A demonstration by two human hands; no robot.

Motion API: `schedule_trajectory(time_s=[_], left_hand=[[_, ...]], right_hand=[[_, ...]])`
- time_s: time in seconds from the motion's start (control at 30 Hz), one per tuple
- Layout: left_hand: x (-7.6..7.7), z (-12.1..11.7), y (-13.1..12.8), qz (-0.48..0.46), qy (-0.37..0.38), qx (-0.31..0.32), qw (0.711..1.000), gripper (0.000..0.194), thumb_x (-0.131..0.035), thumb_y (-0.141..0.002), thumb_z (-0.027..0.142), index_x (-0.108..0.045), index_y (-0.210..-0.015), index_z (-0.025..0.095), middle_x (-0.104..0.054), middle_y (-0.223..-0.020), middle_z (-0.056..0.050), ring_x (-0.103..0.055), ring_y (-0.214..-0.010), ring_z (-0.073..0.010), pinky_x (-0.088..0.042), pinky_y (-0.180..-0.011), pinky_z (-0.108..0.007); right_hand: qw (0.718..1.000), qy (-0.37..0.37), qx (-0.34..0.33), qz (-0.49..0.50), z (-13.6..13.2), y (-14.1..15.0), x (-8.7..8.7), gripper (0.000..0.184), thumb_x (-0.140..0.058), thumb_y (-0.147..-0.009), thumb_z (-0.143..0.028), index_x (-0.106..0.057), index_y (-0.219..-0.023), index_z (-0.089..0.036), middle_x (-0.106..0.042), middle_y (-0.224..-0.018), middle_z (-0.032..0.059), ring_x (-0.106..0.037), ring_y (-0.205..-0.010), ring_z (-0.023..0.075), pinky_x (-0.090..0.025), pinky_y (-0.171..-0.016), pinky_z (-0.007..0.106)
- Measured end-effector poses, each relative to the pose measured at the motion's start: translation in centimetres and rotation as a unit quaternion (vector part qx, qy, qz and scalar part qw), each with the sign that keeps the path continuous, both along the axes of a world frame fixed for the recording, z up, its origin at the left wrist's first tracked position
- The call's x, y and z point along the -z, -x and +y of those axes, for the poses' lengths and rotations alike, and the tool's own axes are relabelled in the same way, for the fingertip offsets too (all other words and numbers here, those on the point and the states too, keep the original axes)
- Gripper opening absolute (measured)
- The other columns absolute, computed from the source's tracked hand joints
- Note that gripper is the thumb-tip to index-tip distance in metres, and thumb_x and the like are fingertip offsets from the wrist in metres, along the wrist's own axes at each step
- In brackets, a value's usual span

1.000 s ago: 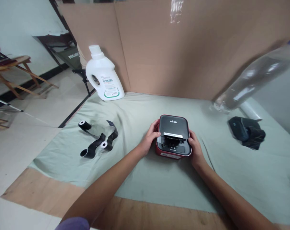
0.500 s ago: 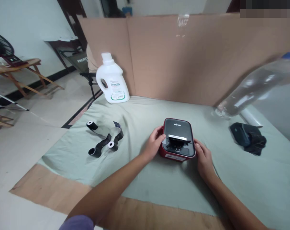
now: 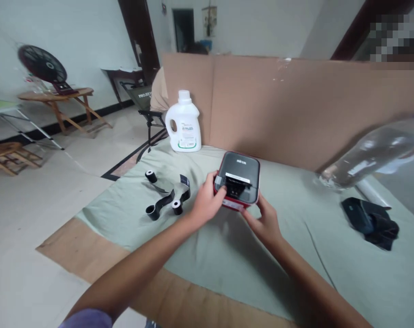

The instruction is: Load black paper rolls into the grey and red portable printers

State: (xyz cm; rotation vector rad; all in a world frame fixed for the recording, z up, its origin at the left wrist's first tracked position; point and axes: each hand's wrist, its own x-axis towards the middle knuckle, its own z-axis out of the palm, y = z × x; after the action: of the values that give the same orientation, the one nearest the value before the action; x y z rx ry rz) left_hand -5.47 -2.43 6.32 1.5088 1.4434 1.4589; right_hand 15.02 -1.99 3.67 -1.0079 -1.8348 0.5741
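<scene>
Between my two hands is a small label printer (image 3: 243, 168) with a black top and red sides. A narrow slot with a white strip crosses its top. My left hand (image 3: 209, 198) grips its left side, thumb on the front left corner. Around its front right corner, my right hand (image 3: 263, 216) has its thumb at the lower front edge; some fingers are hidden behind the side. The printer appears raised a little above the green cloth (image 3: 207, 255). To the left lie black paper rolls (image 3: 152, 212) with strips partly unwound.
A white detergent jug (image 3: 184, 127) stands at the back left before a cardboard panel (image 3: 278, 105). On the right, a large clear bottle (image 3: 367, 155) leans over. Near it lie a dark bundled item (image 3: 369, 221) and a white roll (image 3: 373, 196). Bare wood (image 3: 80, 246) edges the table's front.
My hands have moved the printer away from me and slightly leftward, apparently up off the cloth. My right hand has shifted toward its front lower corner. The camera view has also shifted.
</scene>
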Motion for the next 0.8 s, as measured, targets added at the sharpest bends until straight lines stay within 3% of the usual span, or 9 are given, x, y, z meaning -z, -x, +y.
schedule_trajectory(time_s=[0.13,0.2,0.3,0.5,0.63,0.8], left_hand=[[-2.3,4.2,5.6,0.031,0.001,-0.054,0.998,0.029,-0.050,-0.090,0.028,-0.054,-0.118,0.021,-0.070,-0.109,-0.008,-0.064,-0.106,-0.0286,-0.049,-0.097,-0.043],[-2.9,6.4,8.5,0.070,0.008,-0.075,0.995,0.026,-0.050,-0.090,0.029,-0.054,-0.114,0.021,-0.069,-0.106,-0.008,-0.064,-0.104,-0.0289,-0.049,-0.096,-0.043],[-3.0,9.0,12.5,0.130,0.016,-0.088,0.987,0.025,-0.050,-0.089,0.029,-0.055,-0.112,0.021,-0.069,-0.107,-0.010,-0.064,-0.103,-0.0297,-0.049,-0.095,-0.043],[-1.2,11.9,17.9,0.142,0.071,-0.131,0.979,0.029,-0.047,-0.089,0.031,-0.059,-0.113,0.020,-0.071,-0.107,-0.010,-0.064,-0.103,-0.0304,-0.048,-0.097,-0.044],[0.5,12.8,19.3,0.130,0.103,-0.149,0.975,0.033,-0.045,-0.089,0.029,-0.061,-0.115,0.019,-0.072,-0.111,-0.011,-0.065,-0.106,-0.0305,-0.049,-0.097,-0.043],[1.6,13.3,19.9,0.139,0.134,-0.162,0.968,0.040,-0.043,-0.091,0.029,-0.061,-0.125,0.018,-0.073,-0.116,-0.011,-0.066,-0.109,-0.0301,-0.050,-0.100,-0.043]], right_hand=[[0.999,-0.013,-0.020,0.025,6.0,6.6,-2.5,0.077,-0.073,-0.085,-0.043,-0.047,-0.155,-0.023,-0.070,-0.130,0.0116,-0.069,-0.106,0.0308,-0.055,-0.098,0.048],[0.998,-0.004,-0.054,0.037,8.7,9.7,-2.5,0.078,-0.070,-0.086,-0.041,-0.042,-0.157,-0.024,-0.071,-0.130,0.0102,-0.069,-0.104,0.0289,-0.056,-0.096,0.046],[0.992,0.007,-0.100,0.071,11.8,13.9,-1.3,0.077,-0.067,-0.088,-0.039,-0.040,-0.157,-0.020,-0.069,-0.132,0.0115,-0.068,-0.108,0.0284,-0.057,-0.096,0.045],[0.993,0.016,-0.099,0.064,14.8,20.2,1.7,0.065,-0.065,-0.089,-0.037,-0.047,-0.148,-0.018,-0.070,-0.129,0.0128,-0.067,-0.110,0.0301,-0.054,-0.098,0.047],[0.994,0.008,-0.100,0.051,15.7,22.2,3.1,0.057,-0.066,-0.085,-0.033,-0.054,-0.138,-0.017,-0.070,-0.127,0.0145,-0.066,-0.111,0.0316,-0.051,-0.102,0.048],[0.992,0.000,-0.099,0.075,16.2,23.3,4.8,0.061,-0.067,-0.085,-0.031,-0.051,-0.143,-0.019,-0.067,-0.131,0.0132,-0.060,-0.123,0.0337,-0.047,-0.109,0.053]])
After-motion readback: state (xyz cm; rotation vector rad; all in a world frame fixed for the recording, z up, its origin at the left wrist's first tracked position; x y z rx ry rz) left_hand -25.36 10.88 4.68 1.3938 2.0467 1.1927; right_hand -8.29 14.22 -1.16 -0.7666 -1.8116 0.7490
